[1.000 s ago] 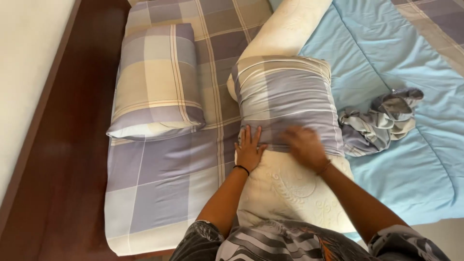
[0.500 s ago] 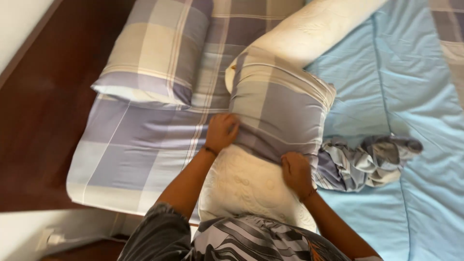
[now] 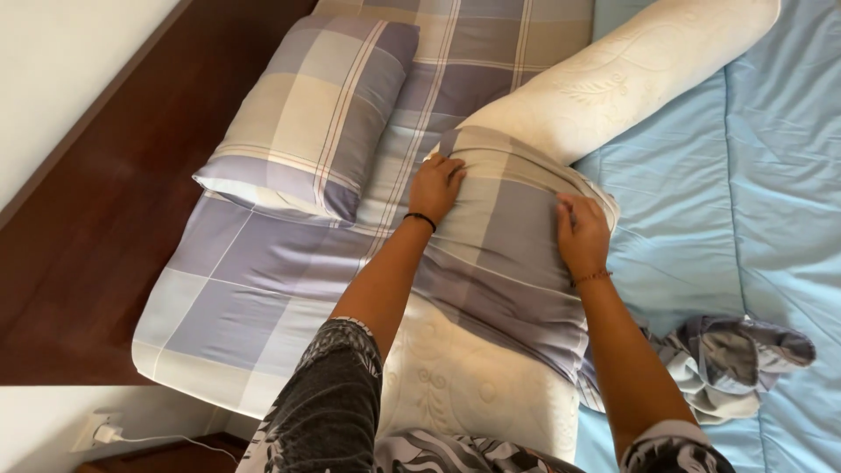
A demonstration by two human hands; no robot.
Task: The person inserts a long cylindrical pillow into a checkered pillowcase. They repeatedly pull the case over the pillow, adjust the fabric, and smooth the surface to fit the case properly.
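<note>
checked pillowcase [image 3: 504, 241] edge gripped by left hand [image 3: 435, 187] and right hand [image 3: 581, 235] around cream bolster [image 3: 613, 79].

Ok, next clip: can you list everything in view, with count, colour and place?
Bolster: one, cream, lying diagonally across the bed.
Cover: one, purple-beige check, partway over the bolster.
Pillow: one, checked, upper left.
Sheet: one, checked, left side of the bed.
Quilt: one, light blue, right.
Cloth: one, grey patterned, crumpled on the quilt.
Charger: one, white, plugged in at bottom left.
Left hand, right hand: both gripping the cover's edge.
</note>
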